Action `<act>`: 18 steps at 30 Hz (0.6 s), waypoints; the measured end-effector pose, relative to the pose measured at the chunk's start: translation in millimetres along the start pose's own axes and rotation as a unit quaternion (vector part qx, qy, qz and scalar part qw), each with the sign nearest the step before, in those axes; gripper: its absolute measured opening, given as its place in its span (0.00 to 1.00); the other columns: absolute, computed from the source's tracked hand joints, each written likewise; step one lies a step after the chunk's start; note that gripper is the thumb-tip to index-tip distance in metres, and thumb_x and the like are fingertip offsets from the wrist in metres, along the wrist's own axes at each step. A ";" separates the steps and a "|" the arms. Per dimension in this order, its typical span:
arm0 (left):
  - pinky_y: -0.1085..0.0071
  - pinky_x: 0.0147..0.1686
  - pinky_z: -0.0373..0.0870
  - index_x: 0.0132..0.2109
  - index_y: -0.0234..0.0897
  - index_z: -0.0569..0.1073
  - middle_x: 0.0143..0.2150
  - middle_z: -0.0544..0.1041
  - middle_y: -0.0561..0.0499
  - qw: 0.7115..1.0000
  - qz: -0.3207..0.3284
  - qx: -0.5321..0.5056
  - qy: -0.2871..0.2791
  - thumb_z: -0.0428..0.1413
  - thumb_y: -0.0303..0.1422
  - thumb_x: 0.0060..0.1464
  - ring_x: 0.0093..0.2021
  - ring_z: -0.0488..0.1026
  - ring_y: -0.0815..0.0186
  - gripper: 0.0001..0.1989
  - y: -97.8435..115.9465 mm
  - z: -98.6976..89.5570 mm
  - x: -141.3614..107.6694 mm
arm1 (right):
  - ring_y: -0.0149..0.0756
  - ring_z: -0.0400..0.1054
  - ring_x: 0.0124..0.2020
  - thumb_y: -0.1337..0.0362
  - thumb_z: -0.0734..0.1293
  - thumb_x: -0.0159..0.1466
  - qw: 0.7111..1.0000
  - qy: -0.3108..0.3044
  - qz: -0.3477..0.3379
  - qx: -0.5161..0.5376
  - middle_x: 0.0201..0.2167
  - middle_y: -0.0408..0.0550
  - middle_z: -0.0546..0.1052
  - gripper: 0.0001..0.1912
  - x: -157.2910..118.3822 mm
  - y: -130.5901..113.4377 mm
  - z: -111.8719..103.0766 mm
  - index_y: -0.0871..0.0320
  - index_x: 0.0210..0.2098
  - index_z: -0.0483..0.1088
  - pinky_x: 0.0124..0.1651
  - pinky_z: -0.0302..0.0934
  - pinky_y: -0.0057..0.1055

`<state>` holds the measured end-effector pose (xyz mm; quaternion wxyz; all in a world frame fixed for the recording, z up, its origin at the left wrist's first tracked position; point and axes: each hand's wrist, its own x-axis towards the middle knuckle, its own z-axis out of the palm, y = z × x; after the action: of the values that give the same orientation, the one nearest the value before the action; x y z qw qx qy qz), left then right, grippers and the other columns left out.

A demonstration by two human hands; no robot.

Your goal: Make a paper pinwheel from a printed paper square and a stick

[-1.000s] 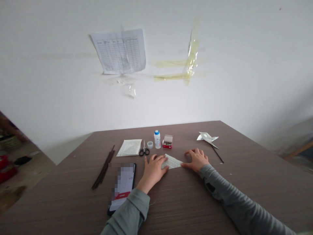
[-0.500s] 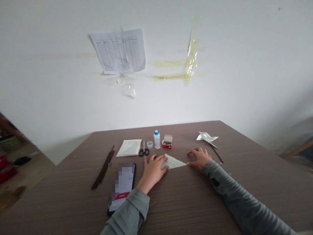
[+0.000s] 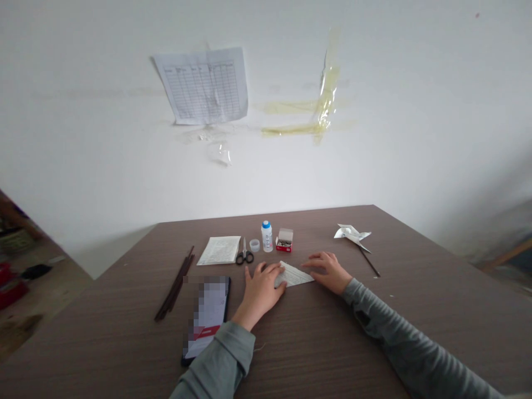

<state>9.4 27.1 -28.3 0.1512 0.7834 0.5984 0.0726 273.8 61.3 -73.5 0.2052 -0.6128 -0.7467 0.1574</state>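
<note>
A printed sheet of paper folded into a triangle (image 3: 294,275) lies flat on the brown table in front of me. My left hand (image 3: 263,287) rests on its left part with the fingers spread, hiding that side. At the right corner is my right hand (image 3: 329,271), fingers stretched out and touching or just over the tip. Behind the folded paper stand a white glue bottle with a blue cap (image 3: 266,237) and a small red box of pins or tacks (image 3: 285,241). A paper pinwheel on a stick (image 3: 352,236) lies beyond my right hand.
Black-handled scissors (image 3: 245,256) and a small clear cup (image 3: 255,245) sit beside a stack of printed paper (image 3: 219,250). Dark sticks (image 3: 175,288) and a phone (image 3: 206,318) lie to the left. The table (image 3: 316,338) meets a white wall at the back.
My right hand has slid left, from the tip of the folded paper a little over its right corner. My left hand has stayed in place on the paper.
</note>
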 end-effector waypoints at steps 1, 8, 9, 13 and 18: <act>0.10 0.92 0.53 0.82 0.58 0.85 0.91 0.79 0.48 1.000 0.000 0.000 0.000 0.61 0.36 0.83 0.94 0.65 0.30 0.28 0.4 0.0 -0.2 | 0.63 0.76 0.82 0.62 0.75 0.75 1.000 -0.010 -0.014 0.001 0.73 0.53 0.89 0.23 -0.6 -3.5 1.6 0.40 0.63 0.97 0.89 0.67 0.61; 0.12 0.93 0.53 0.82 0.60 0.85 0.91 0.80 0.50 1.000 -0.001 0.013 0.006 0.63 0.40 0.84 0.93 0.66 0.30 0.27 -0.5 2.1 1.1 | 0.68 0.73 0.83 0.54 0.83 0.76 1.000 -0.013 -0.018 -0.020 0.75 0.49 0.87 0.13 -5.6 -28.8 11.8 0.35 0.58 0.96 0.87 0.69 0.65; 0.12 0.93 0.53 0.82 0.60 0.85 0.91 0.80 0.49 1.000 0.000 0.012 0.005 0.63 0.40 0.84 0.93 0.66 0.30 0.27 -0.6 2.2 1.4 | 0.68 0.73 0.83 0.53 0.84 0.76 1.000 -0.011 -0.015 -0.025 0.75 0.49 0.86 0.14 -5.7 -31.7 13.0 0.34 0.59 0.95 0.88 0.68 0.65; 0.13 0.93 0.54 0.83 0.59 0.84 0.91 0.80 0.48 1.000 -0.006 0.006 -0.001 0.64 0.40 0.83 0.93 0.66 0.29 0.27 -0.2 1.5 2.2 | 0.71 0.70 0.86 0.49 0.84 0.76 0.999 -0.023 -0.001 -0.049 0.79 0.50 0.83 0.22 -6.1 -39.8 13.7 0.31 0.68 0.92 0.92 0.60 0.68; 0.16 0.94 0.54 0.83 0.58 0.83 0.90 0.81 0.48 1.000 -0.009 0.001 0.001 0.65 0.40 0.83 0.93 0.67 0.32 0.28 -1.5 1.5 3.0 | 0.70 0.69 0.87 0.46 0.82 0.76 0.998 -0.041 0.004 -0.049 0.80 0.48 0.82 0.24 -5.8 -41.7 10.2 0.26 0.71 0.91 0.94 0.56 0.69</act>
<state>9.3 30.2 -30.4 0.1503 0.7778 0.6061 0.0715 234.2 47.5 -62.8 0.1436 -0.6185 -0.7586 0.1460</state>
